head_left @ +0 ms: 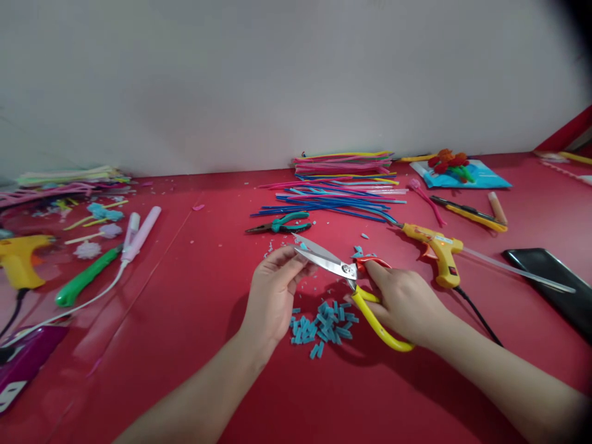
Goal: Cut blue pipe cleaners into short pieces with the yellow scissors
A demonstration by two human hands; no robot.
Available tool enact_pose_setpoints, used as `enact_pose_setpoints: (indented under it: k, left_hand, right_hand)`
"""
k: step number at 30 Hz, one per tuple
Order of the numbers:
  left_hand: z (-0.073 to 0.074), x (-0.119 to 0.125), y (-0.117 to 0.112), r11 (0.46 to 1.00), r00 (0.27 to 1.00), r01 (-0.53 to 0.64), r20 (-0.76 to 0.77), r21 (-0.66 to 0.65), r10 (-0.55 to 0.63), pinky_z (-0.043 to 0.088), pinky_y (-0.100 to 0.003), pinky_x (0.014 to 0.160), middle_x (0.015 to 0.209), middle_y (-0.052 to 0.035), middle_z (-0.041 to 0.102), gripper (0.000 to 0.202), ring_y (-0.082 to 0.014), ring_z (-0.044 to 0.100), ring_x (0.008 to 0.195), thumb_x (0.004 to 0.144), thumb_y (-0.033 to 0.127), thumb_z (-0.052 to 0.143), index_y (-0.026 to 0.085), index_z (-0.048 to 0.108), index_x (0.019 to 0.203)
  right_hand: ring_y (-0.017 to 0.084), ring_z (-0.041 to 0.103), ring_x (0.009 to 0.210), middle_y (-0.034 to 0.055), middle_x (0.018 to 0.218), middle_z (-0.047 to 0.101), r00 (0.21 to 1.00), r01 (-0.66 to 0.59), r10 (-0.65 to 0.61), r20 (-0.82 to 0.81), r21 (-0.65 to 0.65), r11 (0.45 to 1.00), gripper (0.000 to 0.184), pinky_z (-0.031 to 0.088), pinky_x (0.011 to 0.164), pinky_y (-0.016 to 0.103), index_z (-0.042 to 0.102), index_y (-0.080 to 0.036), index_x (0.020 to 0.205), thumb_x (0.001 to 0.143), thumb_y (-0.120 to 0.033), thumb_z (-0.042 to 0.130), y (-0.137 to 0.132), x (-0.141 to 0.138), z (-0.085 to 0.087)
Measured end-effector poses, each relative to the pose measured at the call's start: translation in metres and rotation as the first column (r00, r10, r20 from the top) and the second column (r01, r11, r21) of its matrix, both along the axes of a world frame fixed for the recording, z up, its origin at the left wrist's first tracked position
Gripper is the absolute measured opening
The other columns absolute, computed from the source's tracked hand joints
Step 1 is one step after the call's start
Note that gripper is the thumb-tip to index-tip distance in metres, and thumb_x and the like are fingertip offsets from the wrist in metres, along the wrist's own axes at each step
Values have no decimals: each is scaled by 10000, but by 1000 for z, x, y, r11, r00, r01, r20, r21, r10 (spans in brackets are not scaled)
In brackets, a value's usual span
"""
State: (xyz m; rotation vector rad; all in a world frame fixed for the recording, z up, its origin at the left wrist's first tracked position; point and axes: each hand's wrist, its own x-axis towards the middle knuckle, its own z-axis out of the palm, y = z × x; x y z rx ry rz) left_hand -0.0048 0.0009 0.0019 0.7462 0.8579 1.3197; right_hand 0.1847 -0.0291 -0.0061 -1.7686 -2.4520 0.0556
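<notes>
My right hand (402,299) grips the red and yellow handles of a pair of scissors (330,262), whose steel blades point left and lie almost closed. My left hand (275,290) is pinched together right at the blade tips; what its fingers hold is too small to make out. Between and just below both hands lies a small heap of short blue cut pieces (326,327) on the red table (185,345). A few blue scraps (358,251) lie behind the scissors.
Pliers (282,224) with green handles and a bundle of blue, pink and yellow stems (342,185) lie behind. A yellow glue gun (437,250) rests right of the scissors, a black phone (555,283) beyond it. At the left are another glue gun (18,259), a green-handled tool (86,277) and craft bits.
</notes>
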Motion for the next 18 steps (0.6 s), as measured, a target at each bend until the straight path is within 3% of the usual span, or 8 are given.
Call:
enact_pose_setpoints:
  k: [18]
  left_hand:
    - [-2, 2, -2, 1000, 999, -26, 28, 2, 25, 427, -212, 659, 670, 22, 603, 62, -70, 544, 632, 667, 108, 587, 166, 605, 679]
  right_hand:
    - [130, 453, 433, -11, 501, 488, 998, -49, 50, -31, 33, 998, 297, 132, 439, 251, 399, -178, 776, 791, -465, 323, -2, -1, -8]
